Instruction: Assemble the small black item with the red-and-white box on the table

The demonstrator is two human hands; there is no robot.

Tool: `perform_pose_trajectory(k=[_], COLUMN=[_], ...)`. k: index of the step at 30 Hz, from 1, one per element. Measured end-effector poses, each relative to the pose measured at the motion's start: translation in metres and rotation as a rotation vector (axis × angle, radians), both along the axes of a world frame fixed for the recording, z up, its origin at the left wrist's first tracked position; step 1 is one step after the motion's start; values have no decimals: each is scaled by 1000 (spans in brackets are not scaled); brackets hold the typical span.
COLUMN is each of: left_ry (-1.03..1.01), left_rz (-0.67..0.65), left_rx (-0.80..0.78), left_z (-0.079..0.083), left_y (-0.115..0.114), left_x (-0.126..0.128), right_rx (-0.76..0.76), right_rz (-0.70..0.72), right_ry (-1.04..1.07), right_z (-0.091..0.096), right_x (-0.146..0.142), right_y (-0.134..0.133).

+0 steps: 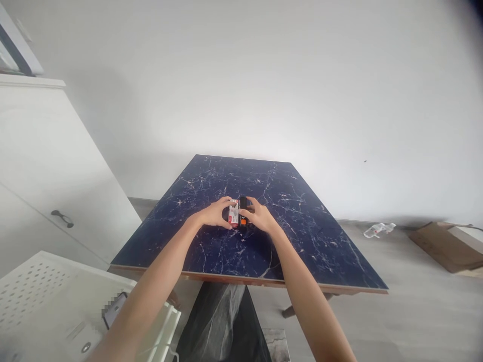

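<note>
Both hands meet around two small things at the middle of a dark blue marble-patterned table (230,261). My left hand (216,213) grips a small red-and-white box (233,213) from its left side, fingers at the far end and thumb at the near end. Against the box's right side lies a black object with an orange part (243,221), whose kind I cannot make out. My right hand (261,215) is curled round this black object from the right, its fingers partly covering it.
A white cabinet (56,166) stands to the left. At lower left, a white perforated container (41,296) holds a phone-like device (115,309). Clear plastic packaging (379,230) and a cardboard box (443,246) lie on the floor at right. A white wall rises behind the table.
</note>
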State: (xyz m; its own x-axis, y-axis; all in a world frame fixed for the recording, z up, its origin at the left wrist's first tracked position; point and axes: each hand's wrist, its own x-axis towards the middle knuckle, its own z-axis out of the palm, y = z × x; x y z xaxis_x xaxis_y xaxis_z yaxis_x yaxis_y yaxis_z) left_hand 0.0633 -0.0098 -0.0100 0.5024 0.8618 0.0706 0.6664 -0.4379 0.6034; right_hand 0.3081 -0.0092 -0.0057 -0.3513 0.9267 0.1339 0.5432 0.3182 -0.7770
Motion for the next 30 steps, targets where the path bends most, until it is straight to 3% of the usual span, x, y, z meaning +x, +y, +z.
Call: perform_pose_trajectory(k=[4,7,10,16,20,25,30], left_ry=[-22,-11,-11,57,95,45,-53], left_rz=[-39,-61,-109,-188,-172,-171,-135], left_rx=[18,37,72,91,111,214,441], left_z=[0,0,0,3,-1,-16,-23], left_y=[0,13,39,95,111,102,55], left_x=[19,53,109,250,311,324,282], right_rx=[79,148,162,109,155,253,361], right_rz=[-153,-299,-369,-539,-699,-823,-1027], right_ry=[-176,-251,-297,-386,-326,-118,90], right_z=[4,5,5,1,-10,-30,-35], right_x=[5,27,71,190,240,250,251], right_y=[-17,-20,-6,48,59,46,32])
